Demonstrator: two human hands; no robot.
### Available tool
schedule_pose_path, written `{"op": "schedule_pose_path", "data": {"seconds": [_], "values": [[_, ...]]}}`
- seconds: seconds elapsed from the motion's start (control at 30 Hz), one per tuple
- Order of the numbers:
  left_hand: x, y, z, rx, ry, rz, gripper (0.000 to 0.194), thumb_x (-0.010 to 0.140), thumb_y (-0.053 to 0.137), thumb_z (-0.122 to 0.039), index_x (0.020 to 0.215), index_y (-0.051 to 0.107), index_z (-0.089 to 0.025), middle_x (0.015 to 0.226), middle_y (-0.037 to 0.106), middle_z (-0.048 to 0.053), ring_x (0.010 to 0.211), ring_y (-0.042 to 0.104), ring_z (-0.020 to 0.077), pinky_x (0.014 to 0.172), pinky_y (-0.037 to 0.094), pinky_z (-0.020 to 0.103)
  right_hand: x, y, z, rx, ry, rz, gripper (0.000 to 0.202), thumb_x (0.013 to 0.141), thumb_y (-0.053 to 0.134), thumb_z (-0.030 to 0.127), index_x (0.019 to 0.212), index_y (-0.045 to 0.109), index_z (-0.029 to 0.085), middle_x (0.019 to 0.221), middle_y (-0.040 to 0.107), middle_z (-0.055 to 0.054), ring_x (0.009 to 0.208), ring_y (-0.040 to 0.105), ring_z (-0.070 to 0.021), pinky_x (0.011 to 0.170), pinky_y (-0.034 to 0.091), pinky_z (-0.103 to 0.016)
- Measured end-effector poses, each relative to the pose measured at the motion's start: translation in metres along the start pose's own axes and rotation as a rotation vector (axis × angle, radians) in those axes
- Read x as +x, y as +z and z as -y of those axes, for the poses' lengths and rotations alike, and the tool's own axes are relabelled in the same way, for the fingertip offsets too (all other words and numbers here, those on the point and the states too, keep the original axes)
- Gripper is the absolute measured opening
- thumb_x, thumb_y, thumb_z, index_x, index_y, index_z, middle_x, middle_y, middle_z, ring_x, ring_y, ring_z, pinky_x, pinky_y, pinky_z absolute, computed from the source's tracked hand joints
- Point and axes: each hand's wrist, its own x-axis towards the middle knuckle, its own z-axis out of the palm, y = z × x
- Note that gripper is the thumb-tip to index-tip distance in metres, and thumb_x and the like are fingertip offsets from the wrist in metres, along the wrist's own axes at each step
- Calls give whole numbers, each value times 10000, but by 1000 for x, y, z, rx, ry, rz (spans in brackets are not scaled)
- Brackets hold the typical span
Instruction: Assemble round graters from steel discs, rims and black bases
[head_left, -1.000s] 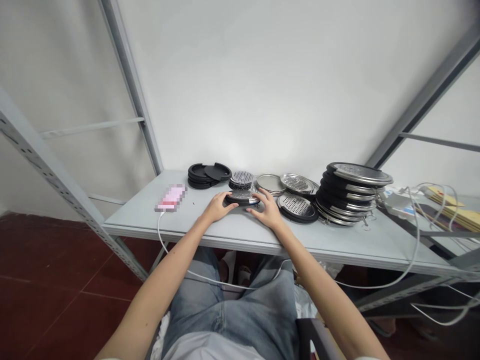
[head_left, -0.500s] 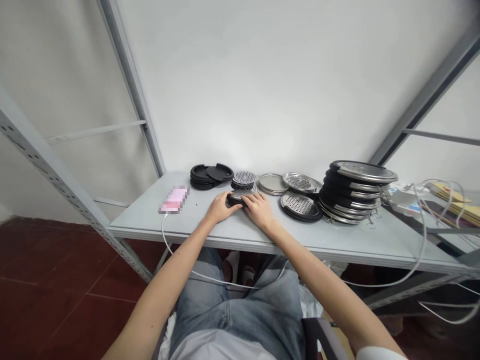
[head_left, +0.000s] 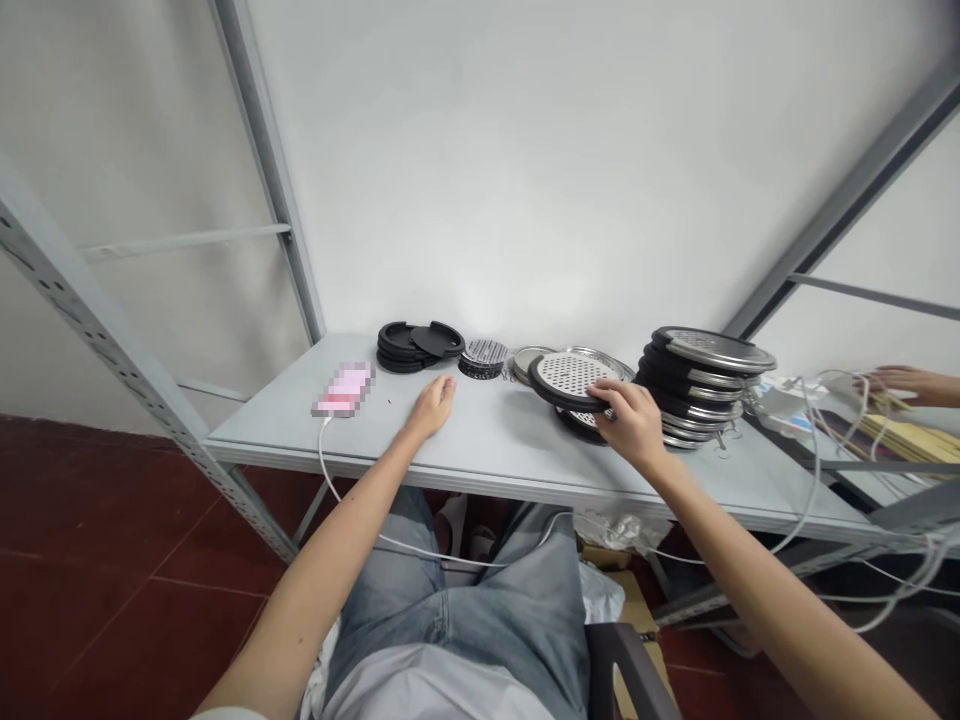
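To the left of the left hand (head_left: 433, 406) lies a pink-screened phone (head_left: 345, 388), pixelated, a white charging cable (head_left: 322, 450) leading from its near end; farther left stands a slotted metal upright (head_left: 112, 345). Well right of the right hand (head_left: 630, 420), another person's hand (head_left: 911, 380) is near yellow paper packets (head_left: 915, 440). Below the right hand are crumpled clear plastic (head_left: 619, 530) and a dark chair armrest (head_left: 611, 637). A white wall (head_left: 510, 180) rises beyond both hands.

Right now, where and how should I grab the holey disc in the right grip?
Probably take the disc by the left of its black rim, from the left: that raised edge is uncovered, while the right grip holds the other side.
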Motion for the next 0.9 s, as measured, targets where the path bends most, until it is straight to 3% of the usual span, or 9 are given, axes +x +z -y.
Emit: {"op": "schedule_pose_path", "data": {"seconds": [0.2, 0.4, 0.67, 0.9], "values": [[-1, -1, -3, 48, 21, 35, 410, 1022, 318, -443, 1004, 634, -183, 1027, 696, 98, 1027, 639, 232, 944, 473, 362, -45, -7, -26, -118, 0, 30, 334, 778, 543, 122, 1068, 678, 221, 1067, 695, -96, 971, 636, -269, 865, 479, -419], [-1, -3, -6, 73, 46, 61, 400, 1017, 326, -389, 918, 645, -169, 994, 698, 111, 986, 645, 241, 915, 476, 376, -64, -5, -32, -191, -3, 29, 287, 764, 542, 114, 992, 691, 202, 1017, 699, -89, 933, 636, -253, 842, 462, -383], [-1, -2, -6, 82, 20, 77, 422, 1008, 334, -409, 876, 657, -170, 954, 705, 106, 960, 652, 239, 909, 479, 372, -65, -5, -30, -149, -32, 7, 362, 782, 525, 108, 1086, 687, 217, 1070, 712, -89, 1024, 631, -261, 899, 461, -400], [-1, -1, -4, 99, 16, 86, 423, 1001, 350, -430, 872, 671, -185, 889, 711, 85, 931, 657, 234, 894, 491, 355, -38, -2, -33, -173, 33, -12, 379, 786, 514, 113, 1097, 690, 238, 1085, 710, -90, 1071, 616, -283, 931, 428, -446]]}}
